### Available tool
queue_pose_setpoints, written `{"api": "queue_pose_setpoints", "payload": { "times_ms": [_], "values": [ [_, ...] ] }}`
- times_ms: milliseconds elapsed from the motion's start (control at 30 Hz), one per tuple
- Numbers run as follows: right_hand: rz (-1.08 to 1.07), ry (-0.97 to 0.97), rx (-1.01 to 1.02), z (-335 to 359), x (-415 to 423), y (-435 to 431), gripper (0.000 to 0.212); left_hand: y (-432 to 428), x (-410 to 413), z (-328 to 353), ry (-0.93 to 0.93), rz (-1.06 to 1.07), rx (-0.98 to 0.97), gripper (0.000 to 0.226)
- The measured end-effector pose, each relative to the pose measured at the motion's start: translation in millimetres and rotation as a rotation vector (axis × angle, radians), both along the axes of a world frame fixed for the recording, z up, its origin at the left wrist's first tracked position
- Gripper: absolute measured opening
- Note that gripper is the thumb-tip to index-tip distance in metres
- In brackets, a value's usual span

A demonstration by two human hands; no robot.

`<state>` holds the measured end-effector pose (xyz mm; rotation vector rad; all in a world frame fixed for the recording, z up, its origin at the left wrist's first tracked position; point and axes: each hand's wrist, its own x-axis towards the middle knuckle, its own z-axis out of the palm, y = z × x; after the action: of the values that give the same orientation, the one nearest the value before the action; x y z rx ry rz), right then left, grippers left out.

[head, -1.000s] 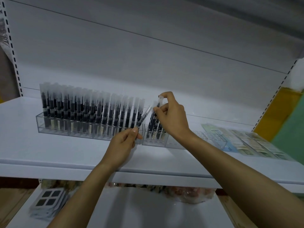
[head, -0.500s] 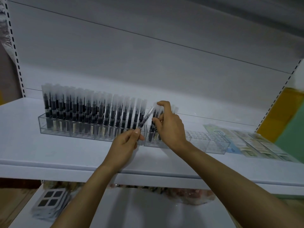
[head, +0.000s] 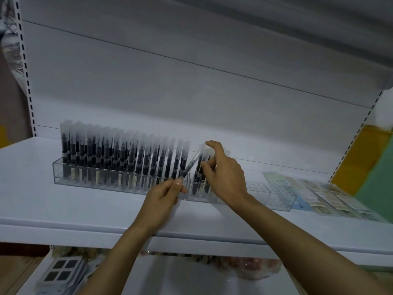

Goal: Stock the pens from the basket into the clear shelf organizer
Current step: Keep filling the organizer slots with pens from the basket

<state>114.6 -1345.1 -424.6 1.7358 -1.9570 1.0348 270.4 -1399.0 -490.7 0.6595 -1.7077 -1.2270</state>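
A long clear organizer (head: 85, 183) on the white shelf holds several upright black pens in clear sleeves (head: 119, 154). To its right a second clear organizer (head: 276, 199) has a small group of pens (head: 201, 179) at its left end; the remaining slots hold nothing. My left hand (head: 163, 194) pinches the lower end of one sleeved pen (head: 190, 165), tilted up to the right. My right hand (head: 225, 173) rests among the small group of pens, fingers spread around their tops. No basket is in view.
Flat packaged items (head: 323, 194) lie on the shelf right of the organizers. The shelf's front edge (head: 63, 228) runs across below my wrists. On the lower shelf sit a stack of dark four-square packs (head: 60, 271) and plastic-wrapped goods (head: 244, 267).
My right hand lowered onto the small group of pens and spread its fingers. My left hand kept hold of the tilted pen, almost still.
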Motion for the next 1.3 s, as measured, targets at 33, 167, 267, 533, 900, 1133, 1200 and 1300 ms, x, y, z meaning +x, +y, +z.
{"api": "queue_pose_setpoints", "payload": {
  "times_ms": [33,167,267,533,900,1133,1200,1300],
  "values": [
    [-0.008,-0.003,-0.024,0,-1,1,0.046,1,0,1,0.006,-0.009,0.001,0.036],
    [0.018,-0.129,-0.114,0,0,7,0.029,3,3,3,0.010,-0.069,-0.017,0.030],
    [0.175,-0.419,-0.108,5,8,13,0.022,3,4,2,-0.002,-0.083,-0.066,0.023],
    [0.353,-0.897,0.061,5,26,24,0.024,2,3,0,-0.011,-0.028,-0.206,0.022],
    [0.222,-1.048,-0.174,32,-4,29,0.032,18,-9,-7,-0.501,0.096,-0.654,0.062],
    [0.159,-0.638,-0.250,51,-24,17,0.038,13,-13,-11,-0.829,0.077,-0.813,0.080],
    [0.152,-0.520,-0.249,51,-24,15,0.035,14,-14,-11,-0.866,0.077,-0.822,0.084],
    [0.137,-0.381,-0.215,44,-21,13,0.034,14,-15,-11,-0.862,0.104,-0.827,0.083]
  ]
}}
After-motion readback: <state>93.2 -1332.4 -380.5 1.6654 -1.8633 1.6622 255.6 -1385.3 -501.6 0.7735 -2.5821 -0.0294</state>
